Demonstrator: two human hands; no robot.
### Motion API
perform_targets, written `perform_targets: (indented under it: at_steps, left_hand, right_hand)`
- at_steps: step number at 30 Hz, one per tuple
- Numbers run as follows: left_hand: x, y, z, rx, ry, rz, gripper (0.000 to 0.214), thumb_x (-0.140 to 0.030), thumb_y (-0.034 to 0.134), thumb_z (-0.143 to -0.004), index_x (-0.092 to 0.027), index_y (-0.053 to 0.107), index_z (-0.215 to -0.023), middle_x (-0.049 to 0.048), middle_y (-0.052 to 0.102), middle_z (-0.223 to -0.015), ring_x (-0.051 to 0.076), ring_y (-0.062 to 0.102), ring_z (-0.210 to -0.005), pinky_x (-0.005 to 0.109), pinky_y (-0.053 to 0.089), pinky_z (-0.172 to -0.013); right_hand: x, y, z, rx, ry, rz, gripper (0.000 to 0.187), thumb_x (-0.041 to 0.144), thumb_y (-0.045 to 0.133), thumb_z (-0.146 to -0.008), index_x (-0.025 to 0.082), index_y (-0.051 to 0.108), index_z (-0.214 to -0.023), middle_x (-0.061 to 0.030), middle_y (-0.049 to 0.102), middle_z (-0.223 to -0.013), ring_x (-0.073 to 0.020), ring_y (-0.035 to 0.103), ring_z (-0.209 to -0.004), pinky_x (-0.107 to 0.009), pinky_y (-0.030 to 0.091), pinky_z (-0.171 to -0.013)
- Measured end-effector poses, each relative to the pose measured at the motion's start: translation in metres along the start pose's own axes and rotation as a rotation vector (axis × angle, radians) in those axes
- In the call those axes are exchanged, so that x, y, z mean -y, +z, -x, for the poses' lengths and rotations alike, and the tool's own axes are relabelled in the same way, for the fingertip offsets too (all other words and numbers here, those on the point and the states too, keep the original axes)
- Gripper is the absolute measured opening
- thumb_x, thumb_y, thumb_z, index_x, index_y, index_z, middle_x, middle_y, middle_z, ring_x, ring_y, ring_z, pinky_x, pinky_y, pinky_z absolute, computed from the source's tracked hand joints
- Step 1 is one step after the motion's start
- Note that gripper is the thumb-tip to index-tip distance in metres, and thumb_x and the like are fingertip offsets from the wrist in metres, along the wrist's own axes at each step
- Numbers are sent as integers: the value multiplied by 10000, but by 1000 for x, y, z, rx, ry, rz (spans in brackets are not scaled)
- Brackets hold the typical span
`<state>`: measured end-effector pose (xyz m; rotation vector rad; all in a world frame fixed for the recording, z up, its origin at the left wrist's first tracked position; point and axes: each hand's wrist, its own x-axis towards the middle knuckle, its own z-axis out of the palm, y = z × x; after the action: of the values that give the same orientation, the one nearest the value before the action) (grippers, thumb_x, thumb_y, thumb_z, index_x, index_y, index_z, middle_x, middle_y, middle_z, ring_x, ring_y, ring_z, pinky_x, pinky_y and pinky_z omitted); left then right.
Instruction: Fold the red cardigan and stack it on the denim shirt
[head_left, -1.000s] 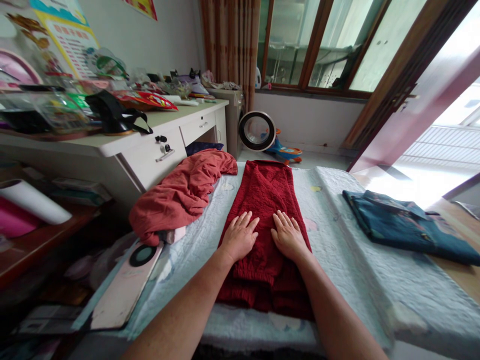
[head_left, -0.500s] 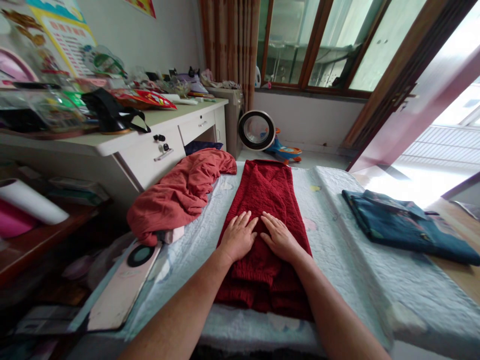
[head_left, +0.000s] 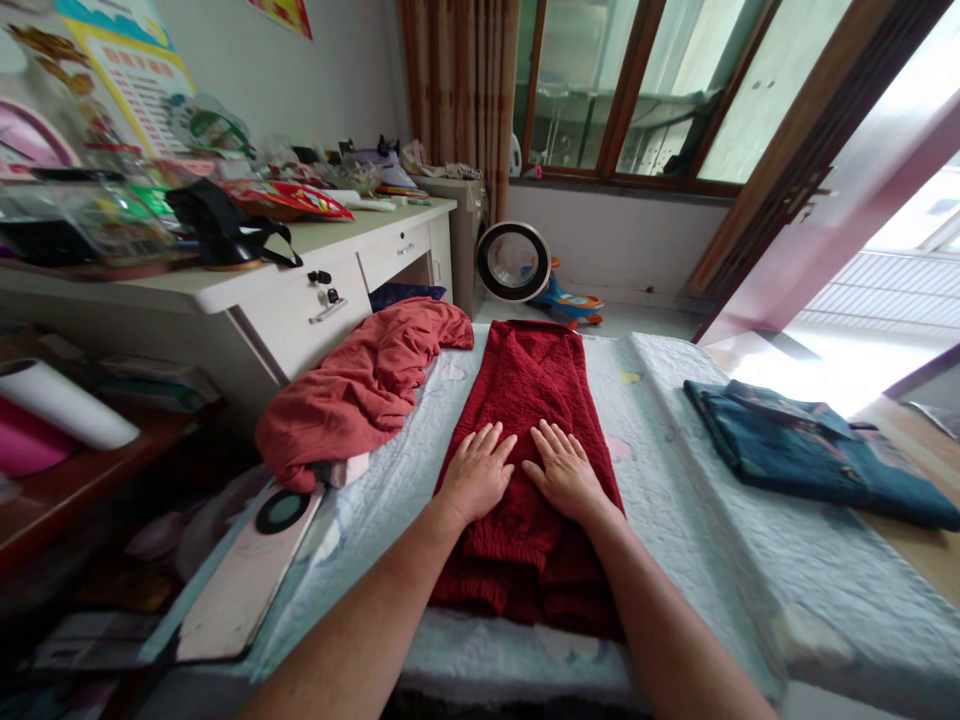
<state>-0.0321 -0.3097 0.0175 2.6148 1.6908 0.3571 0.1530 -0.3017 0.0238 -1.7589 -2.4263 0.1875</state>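
Note:
A dark red knitted garment (head_left: 536, 385) lies folded lengthwise down the middle of a pale quilted pad (head_left: 675, 470). My left hand (head_left: 477, 472) rests flat on it, palm down, fingers spread. Beside it my right hand (head_left: 564, 472) also lies flat on the knit, fingers stretched out, close to the left hand. Neither hand holds anything.
A crumpled rust-red cloth (head_left: 352, 385) lies at the pad's left edge. A folded dark blue garment (head_left: 810, 450) sits at the right. A cluttered white desk (head_left: 247, 290) stands at the left, a pale board (head_left: 247, 570) leans below it, and a toy car (head_left: 574, 300) is beyond.
My right hand has slid a little left toward my left hand on the red knit. The left hand has barely moved.

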Motion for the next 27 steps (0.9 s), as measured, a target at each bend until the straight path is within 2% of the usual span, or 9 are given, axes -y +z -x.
perform_targets:
  at_steps: [7, 12, 15, 18, 20, 22, 27]
  left_hand:
    - [0, 2, -1, -13, 2, -1, 501, -347, 483, -944, -235, 419, -1429, 102, 375, -1531, 257, 317, -1418, 450, 279, -1153]
    - [1, 3, -1, -14, 3, 0, 501, -350, 488, -945, -240, 422, -1429, 101, 371, -1534, 258, 317, -1418, 450, 286, -1150]
    - [2, 3, -1, -9, 0, 5, 500, -351, 488, -947, -242, 422, -1430, 101, 368, -1536, 258, 312, -1421, 451, 285, -1151]
    - [2, 3, -1, 0, 0, 10, 503, -357, 485, -949, -246, 415, -1435, 100, 372, -1534, 258, 307, -1424, 455, 283, -1151]
    - [3, 2, -1, 1, 4, 11, 502, -357, 479, -953, -244, 411, -1438, 103, 371, -1534, 259, 303, -1426, 456, 280, -1151]
    - [2, 2, 0, 0, 5, 10, 501, -353, 472, -957, -237, 409, -1440, 110, 365, -1536, 263, 302, -1426, 454, 279, -1151]
    - [2, 1, -1, 1, 3, 9, 500, -374, 460, -961, -226, 416, -1436, 115, 376, -1529, 261, 324, -1415, 449, 276, -1153]
  right_hand:
    - [-2, 4, -1, -65, 75, 5, 542, 404, 365, -979, 189, 375, -1475, -78, 310, -1560, -227, 233, -1452, -451, 145, -1183]
    - [-9, 8, -3, -175, 105, -40, 486, 262, 401, -945, 147, 456, -1414, -101, 414, -1505, -247, 307, -1421, -475, 171, -1175]
    - [-14, 7, -4, -309, 51, -126, 482, 186, 408, -907, 141, 484, -1381, -104, 462, -1468, -231, 346, -1400, -477, 189, -1179]
    - [-14, 3, -5, -423, -71, -259, 473, 185, 417, -898, 163, 499, -1364, -101, 486, -1446, -216, 366, -1387, -459, 254, -1169]
    - [-10, 2, -5, -416, -158, -345, 468, 197, 427, -901, 169, 502, -1362, -104, 496, -1435, -208, 396, -1368, -424, 318, -1147]
    - [-6, 2, -5, -354, -215, -389, 472, 202, 435, -904, 155, 495, -1370, -113, 498, -1431, -199, 424, -1347, -393, 352, -1131]
    - [0, 5, -4, -167, -205, -287, 524, 264, 493, -901, 125, 462, -1405, -139, 442, -1478, -237, 388, -1376, -435, 307, -1150]
